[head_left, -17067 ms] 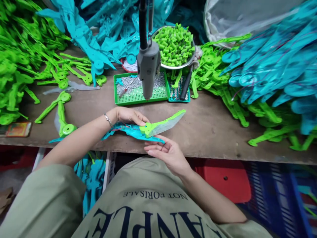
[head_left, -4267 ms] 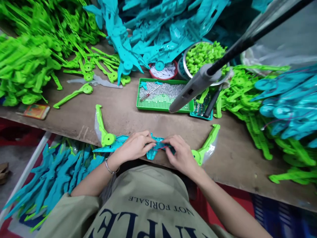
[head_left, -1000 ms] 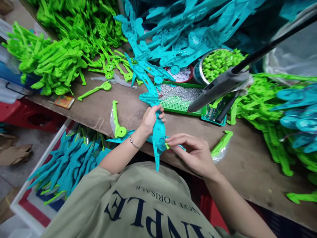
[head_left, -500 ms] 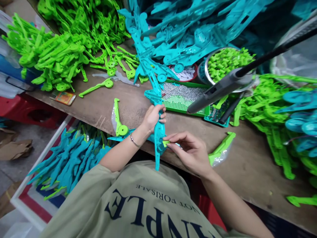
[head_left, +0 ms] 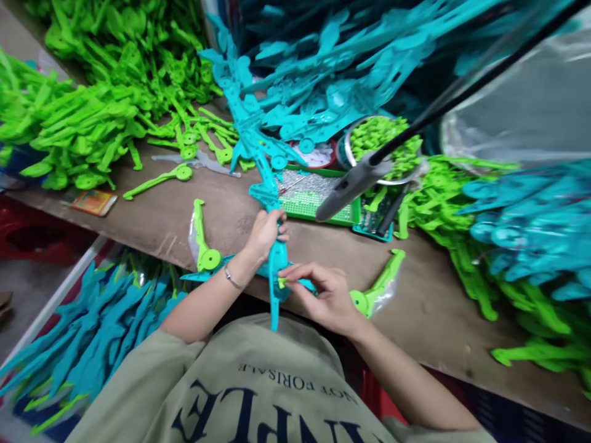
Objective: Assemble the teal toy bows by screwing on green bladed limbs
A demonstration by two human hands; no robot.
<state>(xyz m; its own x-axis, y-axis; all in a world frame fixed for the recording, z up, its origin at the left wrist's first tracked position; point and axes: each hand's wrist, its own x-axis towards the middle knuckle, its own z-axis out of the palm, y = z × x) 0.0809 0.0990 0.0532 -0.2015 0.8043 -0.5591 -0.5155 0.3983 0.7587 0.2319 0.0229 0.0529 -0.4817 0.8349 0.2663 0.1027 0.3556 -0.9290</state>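
The left hand (head_left: 266, 235) is closing round the middle of a blue shell (head_left: 277, 253), fingers wrapping its far side. The shell is pointing lengthwise away from the person, one end reaching beyond the fist and the other coming back towards the shirt (head_left: 277, 375). Just beside that near end, the right hand (head_left: 325, 296) is pinching a small green clip (head_left: 282, 282) between thumb and fingertips; whether the clip is sitting in the shell, I cannot tell.

Under both hands, a blue body (head_left: 262, 271) is lying crosswise near the edge of the bench (head_left: 173, 224). A green limb with a clear fin is standing out at each side of the grip: the left limb (head_left: 209, 259) beyond the left wrist, the right limb (head_left: 390, 269) past the right hand.

Beyond the hands, a green tray (head_left: 318, 209) is holding small metal bits (head_left: 318, 184), and a grey driver (head_left: 347, 187) is hanging over it. Farther off, a bowl (head_left: 349, 154) is holding green pieces (head_left: 376, 136).
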